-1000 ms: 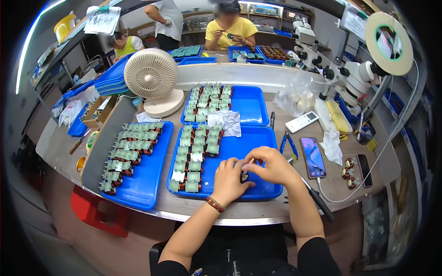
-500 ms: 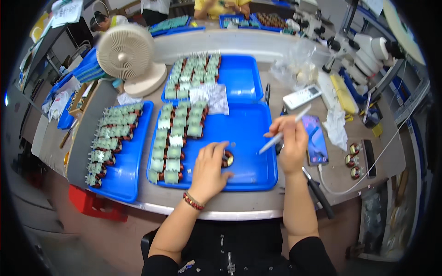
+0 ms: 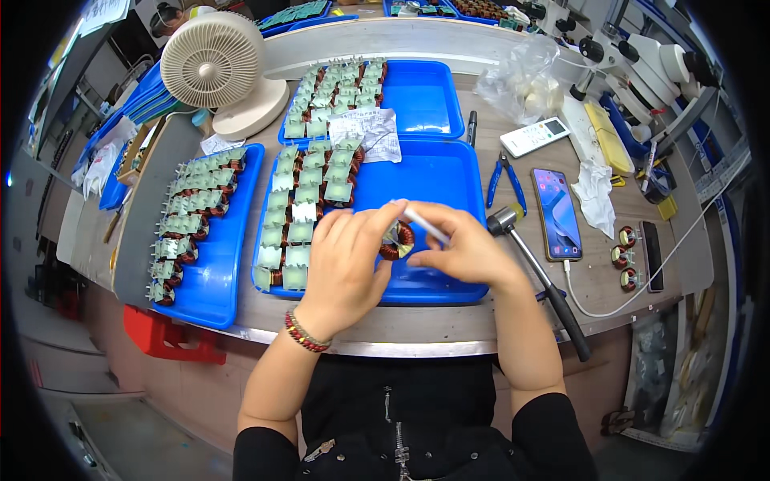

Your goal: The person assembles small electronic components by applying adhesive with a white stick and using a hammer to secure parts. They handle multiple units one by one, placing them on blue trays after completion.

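A copper-wound ring coil (image 3: 400,244) is held over the front of the middle blue tray (image 3: 417,180), between my two hands. My left hand (image 3: 343,260) is closed at the coil's left side, its fingertips partly hidden behind the hand. My right hand (image 3: 465,247) grips a slim white pen-like stick (image 3: 427,226), slanted with its upper end near my left fingertips. Along the left half of this tray stand rows of coils with pale green plastic pieces (image 3: 305,212).
More such coils fill the left tray (image 3: 216,276) and part of the rear tray (image 3: 421,96). A fan (image 3: 210,68) stands back left. To the right lie a hammer (image 3: 553,293), blue pliers (image 3: 505,180), a phone (image 3: 557,212), a remote (image 3: 535,137) and several loose coils (image 3: 622,258).
The coil has come up from the tray floor into my left hand. My right hand has moved left with the white stick, bringing it to the coil. The view has tipped downward.
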`<move>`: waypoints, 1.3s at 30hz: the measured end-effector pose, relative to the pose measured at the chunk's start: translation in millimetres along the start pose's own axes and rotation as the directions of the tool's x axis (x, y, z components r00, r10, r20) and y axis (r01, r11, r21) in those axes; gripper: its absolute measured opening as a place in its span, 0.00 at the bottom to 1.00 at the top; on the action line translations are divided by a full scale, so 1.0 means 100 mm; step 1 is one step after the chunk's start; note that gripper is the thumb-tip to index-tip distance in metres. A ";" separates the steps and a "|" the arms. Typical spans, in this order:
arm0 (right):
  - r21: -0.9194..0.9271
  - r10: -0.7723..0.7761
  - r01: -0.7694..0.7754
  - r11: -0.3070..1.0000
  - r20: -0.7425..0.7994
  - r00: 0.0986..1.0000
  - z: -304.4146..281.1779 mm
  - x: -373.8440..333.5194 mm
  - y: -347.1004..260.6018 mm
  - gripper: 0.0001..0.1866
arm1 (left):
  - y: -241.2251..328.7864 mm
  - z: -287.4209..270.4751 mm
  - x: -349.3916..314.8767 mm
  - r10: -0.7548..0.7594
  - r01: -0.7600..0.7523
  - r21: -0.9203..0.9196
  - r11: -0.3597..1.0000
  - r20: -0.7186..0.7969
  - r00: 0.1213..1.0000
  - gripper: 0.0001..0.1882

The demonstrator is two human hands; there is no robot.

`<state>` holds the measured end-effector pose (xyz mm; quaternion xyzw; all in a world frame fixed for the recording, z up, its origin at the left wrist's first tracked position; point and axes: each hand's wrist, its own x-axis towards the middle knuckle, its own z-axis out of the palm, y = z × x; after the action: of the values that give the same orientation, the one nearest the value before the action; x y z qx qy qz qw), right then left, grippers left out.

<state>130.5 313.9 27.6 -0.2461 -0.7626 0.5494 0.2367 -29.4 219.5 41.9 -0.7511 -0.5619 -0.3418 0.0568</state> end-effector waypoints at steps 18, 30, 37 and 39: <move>0.332 -0.450 0.565 0.755 -0.363 0.816 0.28 -0.04 0.00 0.28 | 0.19 -0.28 0.03 -0.207 0.128 -0.568 0.813 -0.076 0.975 0.31; 0.295 -0.415 0.537 0.790 -0.388 0.823 0.30 -0.05 0.05 0.31 | 0.24 -0.37 0.08 -0.321 0.353 -0.932 0.087 0.309 0.895 0.20; 0.160 -0.569 0.650 0.743 -0.363 0.738 0.26 -0.07 -0.08 0.29 | 0.26 -0.45 0.08 -0.313 0.343 -0.930 0.132 0.289 0.905 0.19; 0.153 -0.585 0.661 0.735 -0.351 0.731 0.26 -0.08 -0.09 0.29 | 0.25 -0.47 0.09 -0.303 0.350 -0.923 0.162 0.291 0.907 0.19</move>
<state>119.5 288.1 28.0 -0.0141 -0.6777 0.4940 0.5445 -27.2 195.7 90.3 -0.4931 -0.3813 -0.6015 -0.4997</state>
